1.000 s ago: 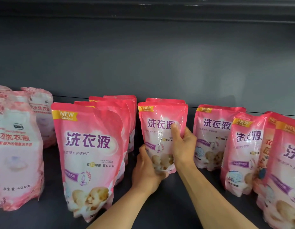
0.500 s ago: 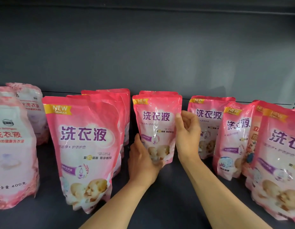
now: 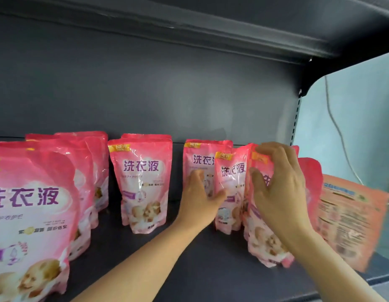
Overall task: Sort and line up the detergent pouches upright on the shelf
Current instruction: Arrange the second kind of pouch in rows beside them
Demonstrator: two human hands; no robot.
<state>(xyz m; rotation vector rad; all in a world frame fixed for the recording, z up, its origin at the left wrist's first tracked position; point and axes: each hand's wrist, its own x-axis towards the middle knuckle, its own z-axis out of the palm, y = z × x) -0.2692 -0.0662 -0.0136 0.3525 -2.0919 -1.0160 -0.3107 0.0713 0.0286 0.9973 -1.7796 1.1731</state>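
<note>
Dark grey shelf (image 3: 211, 269), back panel and the lip of the shelf above closing in the bay; right end open to a pale wall beyond the upright. Along the board, rows of pink detergent pouches — biggest in view the front-left pouch (image 3: 30, 216), upright and cut off by the frame edge, a file of the same kind behind it. Next, an orange pouch (image 3: 350, 223) at the far right, back label outward, leaning and close to the shelf's end. Centre, a lone upright pouch (image 3: 143, 182) with another just behind, bare board on either side of it.

Right of centre, the cluster in hand: three or more pink pouches overlapping and tilted against one another. Right hand (image 3: 278, 188) spread over the front of the nearest tilted pouch (image 3: 263, 236), thumb on its face and fingers (image 3: 274, 149) curled over the top seam — a loose hold rather than a firm clasp, as far as can be told. Left hand (image 3: 200, 199) open, palm flat against the pouch behind (image 3: 200, 162), gripping nothing.

Step in hand, by the look of it: separating and squaring this cluster. Next move likely calls for tipping the held pouch upright and sliding it into its own file. Room for that in the gap to the left and along the bare front strip; little to spare on the right, where the orange pouch crowds the edge.
</note>
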